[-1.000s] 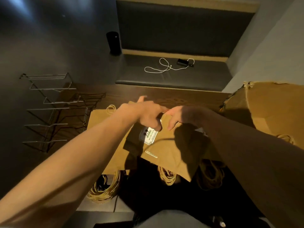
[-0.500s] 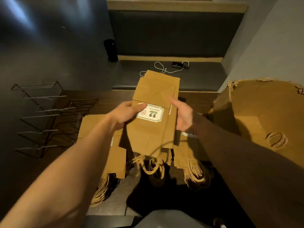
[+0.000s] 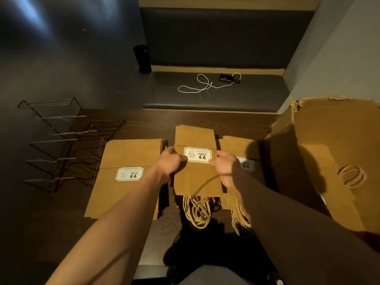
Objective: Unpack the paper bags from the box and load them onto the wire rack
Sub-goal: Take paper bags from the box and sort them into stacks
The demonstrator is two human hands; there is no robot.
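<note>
A dark wooden table (image 3: pixel 144 125) faces a padded bench (image 3: pixel 216 95); left hand (image 3: pixel 171 162) and right hand (image 3: pixel 225 168) each grip a flat paper bag (image 3: pixel 196 177) by its sides.

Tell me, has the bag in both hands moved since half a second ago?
Yes. The bag, held by the left hand and right hand, has come down toward the person: its top edge overlapped the bench before and now lies over the table.
</note>
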